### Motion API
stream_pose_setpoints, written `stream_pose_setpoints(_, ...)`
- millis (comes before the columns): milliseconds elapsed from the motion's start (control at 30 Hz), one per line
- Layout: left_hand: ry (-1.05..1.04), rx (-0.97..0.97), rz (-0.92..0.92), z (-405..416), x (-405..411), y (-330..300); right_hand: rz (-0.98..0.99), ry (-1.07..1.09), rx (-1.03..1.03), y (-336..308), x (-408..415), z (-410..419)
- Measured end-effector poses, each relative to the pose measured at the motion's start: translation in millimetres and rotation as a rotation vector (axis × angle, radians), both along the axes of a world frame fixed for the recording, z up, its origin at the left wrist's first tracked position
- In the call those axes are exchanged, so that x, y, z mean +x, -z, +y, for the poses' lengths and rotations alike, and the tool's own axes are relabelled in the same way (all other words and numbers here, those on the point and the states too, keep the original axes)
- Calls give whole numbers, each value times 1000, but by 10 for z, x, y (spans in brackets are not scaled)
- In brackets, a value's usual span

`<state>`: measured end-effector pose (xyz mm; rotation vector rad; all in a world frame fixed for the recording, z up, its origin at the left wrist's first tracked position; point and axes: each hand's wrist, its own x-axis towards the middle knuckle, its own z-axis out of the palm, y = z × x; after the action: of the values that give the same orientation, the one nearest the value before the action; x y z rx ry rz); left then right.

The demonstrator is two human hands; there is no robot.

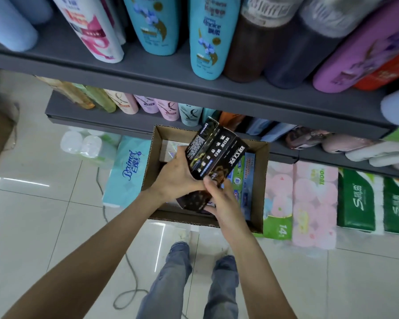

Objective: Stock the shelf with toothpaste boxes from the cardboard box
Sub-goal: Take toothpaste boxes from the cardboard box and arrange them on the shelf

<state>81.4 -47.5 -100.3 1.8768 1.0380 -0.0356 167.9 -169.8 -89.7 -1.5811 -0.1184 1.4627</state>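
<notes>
Above the open cardboard box (259, 180) on the floor, the left hand (177, 173) grips a bundle of black toothpaste boxes (213, 153) while the right hand (221, 199) pinches another black box just below, more boxes lie inside, so stocking looks far from finished.

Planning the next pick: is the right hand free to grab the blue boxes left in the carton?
Probably not yet: the right hand and left hand both grip black boxes that overhang the blue boxes.
</notes>
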Motion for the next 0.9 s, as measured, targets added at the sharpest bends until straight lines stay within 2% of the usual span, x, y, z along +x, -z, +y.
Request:
stream_pose_setpoints(133, 37, -172, -55, -121, 11, -384, 5, 85, 28, -385, -58, -65)
stream_pose_setpoints(300, 100, -304, -171, -287, -36, -892, -14, 193, 0, -835, -71, -201)
stream_pose_setpoints(367, 103, -345, -206, -356, -70, -1046, 15, 239, 51, -1025, -73, -293)
stream_pose_setpoints(467, 52, -369, -233, -458, -106, -1207, 63, 309, 137, -1246, -52, -459)
stream_pose_setpoints(600, -133, -432, -318, -629, -87, -1379, 65, 477, 208, -1526, 105, -677)
stream_pose_setpoints(733, -130, -406, -347, -710, 23, -1633, -107, 551, 245, -1797, 371, -965)
stream_pose_setpoints(900, -140, -316, -407, -773, 316, -2064, -473, 420, 184, -2106, 714, -1256)
